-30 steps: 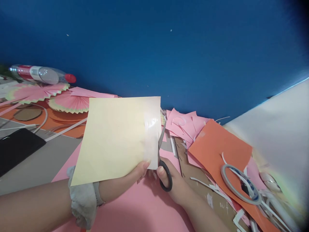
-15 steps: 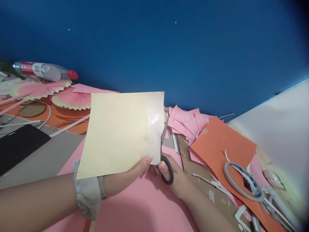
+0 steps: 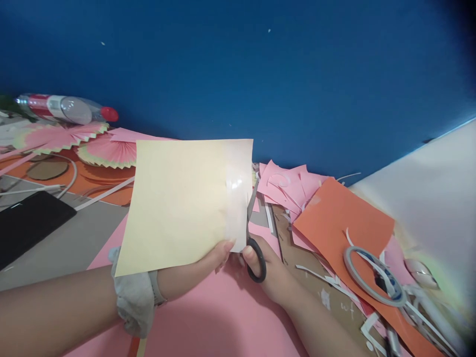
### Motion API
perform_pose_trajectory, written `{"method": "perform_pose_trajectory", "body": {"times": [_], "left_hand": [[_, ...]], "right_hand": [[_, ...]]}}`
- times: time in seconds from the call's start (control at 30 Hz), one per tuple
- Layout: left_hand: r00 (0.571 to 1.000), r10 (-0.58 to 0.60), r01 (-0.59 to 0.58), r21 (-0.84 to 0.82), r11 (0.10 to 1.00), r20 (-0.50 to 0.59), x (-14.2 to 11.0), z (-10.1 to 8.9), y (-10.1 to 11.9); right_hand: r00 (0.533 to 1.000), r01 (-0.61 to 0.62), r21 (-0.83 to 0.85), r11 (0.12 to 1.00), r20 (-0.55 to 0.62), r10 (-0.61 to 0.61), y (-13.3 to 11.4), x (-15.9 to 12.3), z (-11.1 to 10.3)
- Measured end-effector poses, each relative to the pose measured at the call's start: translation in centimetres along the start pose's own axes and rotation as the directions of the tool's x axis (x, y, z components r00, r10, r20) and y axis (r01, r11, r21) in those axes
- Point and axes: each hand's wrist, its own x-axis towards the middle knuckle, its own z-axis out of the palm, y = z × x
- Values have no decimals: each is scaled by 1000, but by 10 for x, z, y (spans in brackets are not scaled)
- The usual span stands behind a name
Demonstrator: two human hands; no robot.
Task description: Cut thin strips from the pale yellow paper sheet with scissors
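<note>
A sheet of pale yellow paper [image 3: 178,203] is held up in front of me, with a shiny whitish strip, like tape, along its right side. My left hand [image 3: 213,258] pinches its lower edge near that strip, thumb on the front and fingers partly hidden behind. My right hand [image 3: 271,270] is closed on black-handled scissors [image 3: 256,260], the thumb through one loop. The blades point upward at the paper's right edge, and part of them is hidden by the sheet. A grey scrunchie and a band circle my left wrist.
Pink paper [image 3: 197,317] covers the table below my hands. On the right lie orange paper [image 3: 345,213], a tape roll [image 3: 375,277], paper scraps and a white mouse [image 3: 420,272]. Leftward are a black phone [image 3: 33,225], pleated paper fans [image 3: 107,151] and a plastic bottle [image 3: 70,109]. A blue wall [image 3: 238,69] stands behind.
The view has shifted very slightly. The yellow paper sits a touch higher and further left; both hands keep their grip, and the scissors stay at the paper's right edge.
</note>
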Motion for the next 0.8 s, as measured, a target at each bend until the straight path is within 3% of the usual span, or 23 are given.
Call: {"method": "perform_pose_trajectory", "body": {"times": [0.13,0.3,0.8], "left_hand": [[999,17,-17,16,1000,34,2,-1,-1],[999,3,-2,23,1000,-37,1,-1,-1],[999,-1,1,1,1000,35,4,1,-1]], "right_hand": [[1000,9,-4,1000,-6,-9,1,-1,-1],[1000,6,-25,1000,-1,-6,1,0,-1],[1000,5,-23,1000,5,-5,0,0,0]]}}
